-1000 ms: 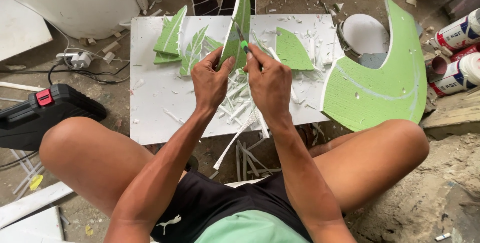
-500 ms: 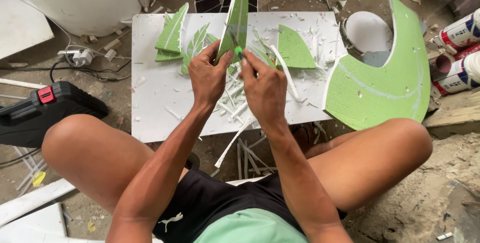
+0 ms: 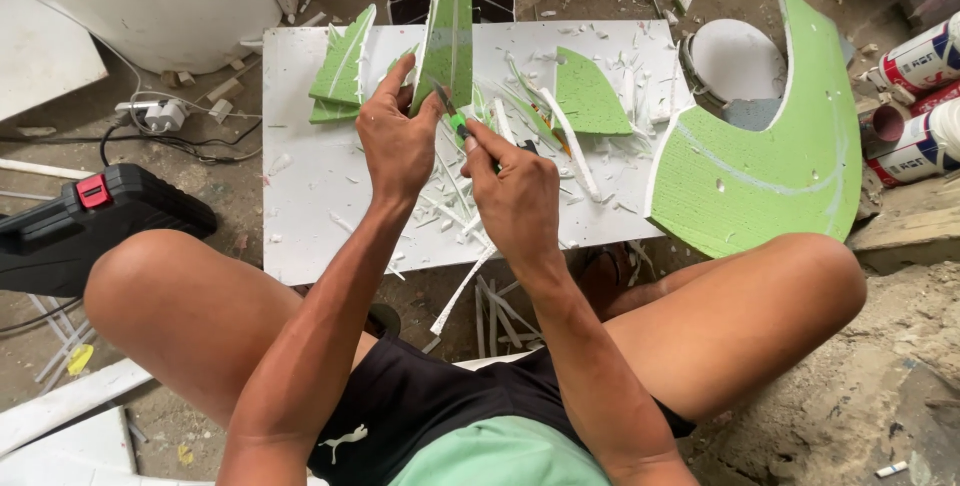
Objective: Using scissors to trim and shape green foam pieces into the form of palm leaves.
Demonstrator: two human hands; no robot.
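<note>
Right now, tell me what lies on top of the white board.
On the white board lie green foam leaf pieces, a green wedge and many white trimmings. The hands and the upright green piece hide the board's middle.

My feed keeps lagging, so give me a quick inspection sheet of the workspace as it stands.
Surface: white board on the ground, dusted with white shavings.
Job's things: tall green foam piece held upright; green-handled knife at its edge.
Clutter: cut green pieces, large curved green panel, offcut strips.
Hands: left hand grips the foam; right hand holds the knife.
Cables: black cord and white plug at left.
Surroundings: black tool case, cans, rubble.
</note>
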